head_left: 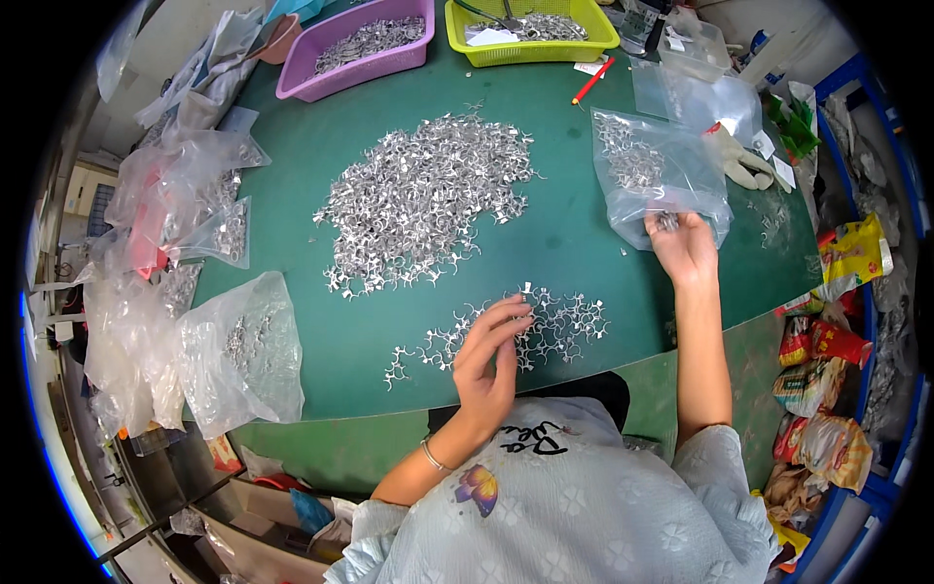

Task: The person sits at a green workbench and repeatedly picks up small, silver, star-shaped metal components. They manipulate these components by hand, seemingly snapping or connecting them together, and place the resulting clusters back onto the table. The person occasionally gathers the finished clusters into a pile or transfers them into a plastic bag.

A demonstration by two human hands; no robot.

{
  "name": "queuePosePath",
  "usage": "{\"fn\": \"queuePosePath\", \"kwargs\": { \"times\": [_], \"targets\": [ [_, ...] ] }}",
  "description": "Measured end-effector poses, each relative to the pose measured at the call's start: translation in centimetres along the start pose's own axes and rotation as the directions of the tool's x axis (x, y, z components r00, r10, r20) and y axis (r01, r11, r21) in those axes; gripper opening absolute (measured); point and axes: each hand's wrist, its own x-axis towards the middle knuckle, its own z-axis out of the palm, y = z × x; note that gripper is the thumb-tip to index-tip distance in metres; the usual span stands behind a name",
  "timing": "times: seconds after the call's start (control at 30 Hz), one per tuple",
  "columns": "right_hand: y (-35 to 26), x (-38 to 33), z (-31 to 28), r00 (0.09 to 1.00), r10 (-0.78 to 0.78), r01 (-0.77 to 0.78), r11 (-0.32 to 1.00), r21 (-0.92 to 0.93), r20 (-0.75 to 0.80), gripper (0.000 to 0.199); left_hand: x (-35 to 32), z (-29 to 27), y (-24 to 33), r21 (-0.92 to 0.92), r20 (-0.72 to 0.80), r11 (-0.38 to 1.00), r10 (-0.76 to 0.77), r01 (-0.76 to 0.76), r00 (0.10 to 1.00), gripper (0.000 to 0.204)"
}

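Observation:
Small silvery metal pieces with curved open arms, like ring clips, lie in a large pile [428, 200] on the green table. A thinner scatter of these clips [564, 326] is spread along the near edge. Over that scatter is my left hand [489, 355], its fingers stretched and slightly bent, thumb apart, fingertips close to the clips. At the right, my right hand [685, 248] is palm up at the mouth of a clear plastic bag [696, 180]. Several clips [667, 222] sit in its curled fingers, partly behind the plastic. More clips lie inside the bag.
At the back stand a purple basket [355, 66] and a yellow-green basket [535, 47], both holding metal pieces. A red pen [592, 82] and a work glove [744, 161] lie toward the right. Clear bags [248, 350] line the left edge. Colourful packets [827, 341] fill a blue rack.

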Motion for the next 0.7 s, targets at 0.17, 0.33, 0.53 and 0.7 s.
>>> {"fn": "queuePosePath", "kwargs": {
  "times": [0.17, 0.33, 0.53, 0.7],
  "targets": [
    [-1.2, 1.2, -0.3, 0.858, 0.06, -0.108, 0.992, 0.064, 0.51, 0.022, -0.1, -0.1, -0.1, 0.041, 0.035, 0.997, -0.061, 0.059, 0.998, 0.025],
    [0.4, -4.4, 0.7, 0.959, -0.116, 0.197, 0.928, -0.316, 0.258, 0.043, -0.7, -0.3, -1.0, 0.122, 0.051, 0.987, -0.116, 0.109, 0.992, 0.027],
    [2.0, -9.1, -3.5, 0.809, 0.226, 0.385, 0.494, -0.779, 0.543, 0.052, -2.0, -0.1, -2.3, 0.489, 0.348, 0.864, -0.068, -0.118, 0.935, 0.033],
    [4.9, -11.3, -3.7, 0.704, 0.285, 0.71, -0.261, -0.654, 0.651, 0.094, -3.8, 0.1, -3.4, 0.695, 0.398, 0.701, -0.188, -0.162, 0.898, 0.044]
  ]
}}
